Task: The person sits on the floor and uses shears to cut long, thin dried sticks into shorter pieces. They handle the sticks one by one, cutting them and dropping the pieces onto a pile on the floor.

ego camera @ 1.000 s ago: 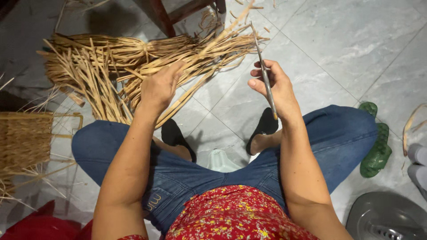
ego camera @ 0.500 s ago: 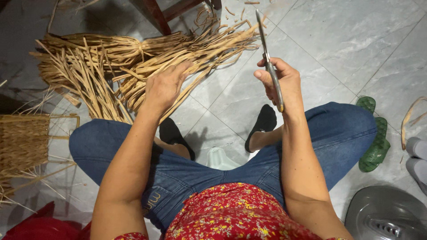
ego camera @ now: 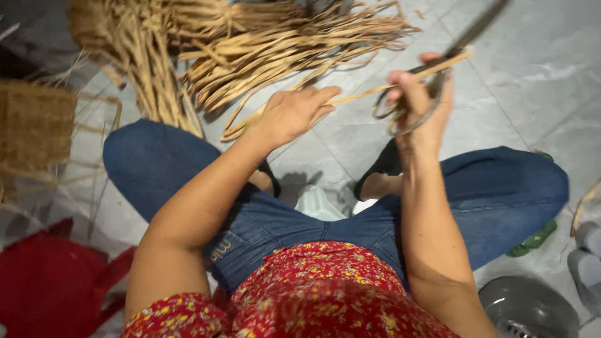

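Note:
My left hand (ego camera: 293, 114) pinches one end of a thin tan straw strip (ego camera: 363, 95) that runs across to my right hand (ego camera: 418, 103). That right hand grips a pair of scissors (ego camera: 460, 47) by the handles, blades pointing up and to the right, with the strip lying along them. Just beyond both hands, a large pile of dried straw strips (ego camera: 238, 47) lies on the grey tiled floor (ego camera: 538, 81). I sit with my knees apart in blue jeans (ego camera: 501, 188), black shoes on my feet.
A partly woven straw basket (ego camera: 31, 125) stands at the left. Red cloth (ego camera: 56, 288) lies at the lower left. A green sandal (ego camera: 532, 241) sits by my right leg. At the lower right is a grey metal basin (ego camera: 532, 310).
The view has swung and blurred. My right hand tilted the scissors to the right, and a straw strip now stretches between both hands; my left hand lifted off the pile.

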